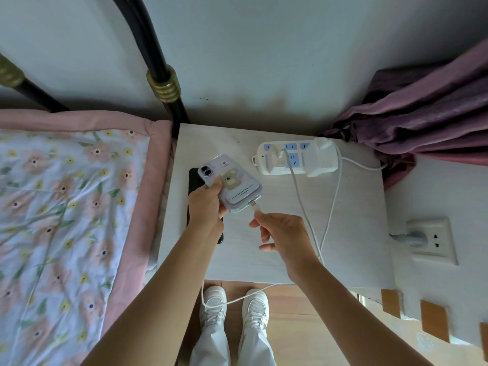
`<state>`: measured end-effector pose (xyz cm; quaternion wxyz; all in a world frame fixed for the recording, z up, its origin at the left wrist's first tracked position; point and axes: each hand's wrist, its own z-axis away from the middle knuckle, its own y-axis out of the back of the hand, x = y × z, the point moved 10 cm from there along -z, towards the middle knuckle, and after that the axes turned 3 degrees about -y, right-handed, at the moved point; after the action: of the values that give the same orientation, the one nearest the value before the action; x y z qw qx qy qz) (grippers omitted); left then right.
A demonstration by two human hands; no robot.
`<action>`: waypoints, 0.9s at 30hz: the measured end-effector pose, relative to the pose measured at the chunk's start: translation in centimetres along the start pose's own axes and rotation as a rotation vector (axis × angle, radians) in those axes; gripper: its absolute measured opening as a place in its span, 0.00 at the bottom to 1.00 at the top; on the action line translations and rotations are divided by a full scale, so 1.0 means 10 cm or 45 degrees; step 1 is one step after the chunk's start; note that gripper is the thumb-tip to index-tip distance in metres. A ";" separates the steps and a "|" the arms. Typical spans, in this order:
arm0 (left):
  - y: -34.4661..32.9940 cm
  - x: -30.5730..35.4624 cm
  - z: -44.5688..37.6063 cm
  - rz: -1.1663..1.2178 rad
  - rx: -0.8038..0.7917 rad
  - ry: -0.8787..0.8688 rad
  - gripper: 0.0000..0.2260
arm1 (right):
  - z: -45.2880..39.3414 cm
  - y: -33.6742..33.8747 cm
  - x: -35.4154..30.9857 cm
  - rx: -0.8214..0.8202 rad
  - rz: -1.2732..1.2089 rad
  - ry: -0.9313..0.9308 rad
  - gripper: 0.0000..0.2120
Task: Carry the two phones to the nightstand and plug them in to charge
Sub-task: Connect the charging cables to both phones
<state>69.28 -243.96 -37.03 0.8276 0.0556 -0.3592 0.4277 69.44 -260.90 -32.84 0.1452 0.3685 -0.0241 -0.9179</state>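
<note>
- The purple phone [230,184] is clamped in the left hand [205,207], thumb on its back and fingers beneath, and is held tilted above the nightstand [348,223]. The port end is turned toward the right hand [281,235], so that the plug can be met head-on.
- A white cable [303,204] is pinched just behind its plug [254,205] by the right thumb and forefinger. The plug sits at the phone's port; whether it is fully seated cannot be told.
- The black phone [195,182] lies flat on the nightstand near its left edge, partly hidden under the purple phone and the left hand. No cable is seen at it.
- The power strip [295,159] is set at the back of the top, with two chargers plugged in. Two cables run forward from it; one drops over the front edge and loops near the shoes [235,305].
- Open room is left in the middle and right of the top, enough for the purple phone to be laid down beside the black one.
- The black phone is judged closest to an edge, the bed [66,207] being just beside it; the hanging cable could be snagged by a foot.
</note>
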 end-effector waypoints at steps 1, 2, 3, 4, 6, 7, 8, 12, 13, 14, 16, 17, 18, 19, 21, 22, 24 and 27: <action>-0.01 0.00 0.00 -0.010 -0.006 -0.002 0.05 | 0.00 -0.01 0.00 -0.006 0.000 -0.006 0.12; -0.01 0.00 -0.01 -0.024 -0.012 -0.005 0.05 | 0.00 -0.02 0.01 -0.011 0.001 -0.013 0.13; -0.02 -0.01 -0.01 -0.041 -0.016 -0.009 0.05 | 0.00 -0.02 0.01 -0.013 0.000 -0.021 0.13; -0.02 -0.01 -0.01 -0.053 -0.020 -0.015 0.06 | 0.00 -0.02 0.02 -0.014 -0.006 -0.031 0.13; -0.03 0.00 -0.01 -0.068 -0.029 -0.035 0.06 | -0.01 -0.02 0.02 -0.023 -0.016 -0.050 0.13; -0.03 0.01 -0.01 -0.075 -0.037 -0.050 0.06 | 0.00 -0.02 0.03 -0.031 -0.019 -0.059 0.14; -0.04 0.02 -0.01 -0.086 -0.050 -0.070 0.06 | -0.01 -0.02 0.03 -0.041 -0.022 -0.067 0.14; -0.09 0.08 0.02 -0.193 -0.148 -0.170 0.07 | -0.02 -0.01 0.10 -0.046 -0.010 -0.103 0.13; -0.10 0.08 0.02 -0.218 -0.171 -0.192 0.07 | -0.02 -0.01 0.13 -0.041 -0.007 -0.117 0.13; -0.11 0.08 0.02 -0.240 -0.189 -0.211 0.07 | -0.02 -0.02 0.17 -0.035 -0.014 -0.132 0.13; -0.13 0.07 0.03 -0.282 -0.210 -0.237 0.06 | -0.01 -0.02 0.23 -0.029 -0.053 -0.153 0.13; -0.14 0.07 0.03 -0.302 -0.222 -0.248 0.06 | -0.02 -0.03 0.26 -0.028 -0.067 -0.160 0.13; -0.14 0.06 0.03 -0.322 -0.233 -0.255 0.06 | -0.02 -0.04 0.29 -0.026 -0.072 -0.168 0.13; -0.15 0.05 0.04 -0.342 -0.240 -0.261 0.07 | -0.03 -0.04 0.32 -0.024 -0.072 -0.178 0.13; -0.13 0.01 0.03 -0.374 -0.244 -0.267 0.08 | -0.05 -0.04 0.39 -0.020 -0.079 -0.199 0.13; -0.12 -0.02 0.03 -0.383 -0.248 -0.263 0.09 | -0.05 -0.04 0.43 -0.017 -0.082 -0.204 0.12; -0.10 -0.10 0.02 -0.400 -0.257 -0.248 0.12 | -0.08 -0.02 0.50 -0.006 -0.030 -0.198 0.12; -0.08 -0.25 0.01 -0.525 -0.268 -0.241 0.16 | -0.09 0.02 0.63 0.014 0.177 -0.199 0.11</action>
<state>68.85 -246.13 -38.34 0.8613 0.0809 -0.4589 0.2028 65.81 -262.81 -37.69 0.2043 0.2941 -0.0658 -0.9313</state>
